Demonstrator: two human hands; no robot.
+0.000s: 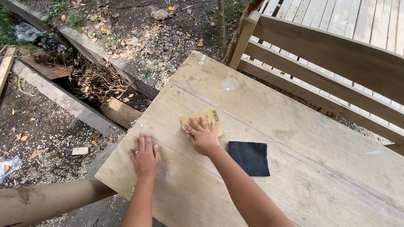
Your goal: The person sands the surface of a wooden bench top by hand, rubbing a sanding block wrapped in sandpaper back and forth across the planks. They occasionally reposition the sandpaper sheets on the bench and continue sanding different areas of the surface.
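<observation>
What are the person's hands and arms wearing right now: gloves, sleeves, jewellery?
No gloves and no sleeves in view: both forearms are bare to the frame edge. The left hand wears a thin ring on one finger. The right hand shows no ring or watch.

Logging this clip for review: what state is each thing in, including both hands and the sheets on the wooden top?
Right hand: fingers spread, pressed flat on the tan sandpaper sheet.
Tan sandpaper sheet: flat on the wooden tabletop, partly covered by the hand.
Left hand: palm down, flat on the bare tabletop, holding nothing.
Black sheet: lying flat, untouched, beside the right forearm.
Wooden tabletop: bare, unpainted, dusty.
</observation>
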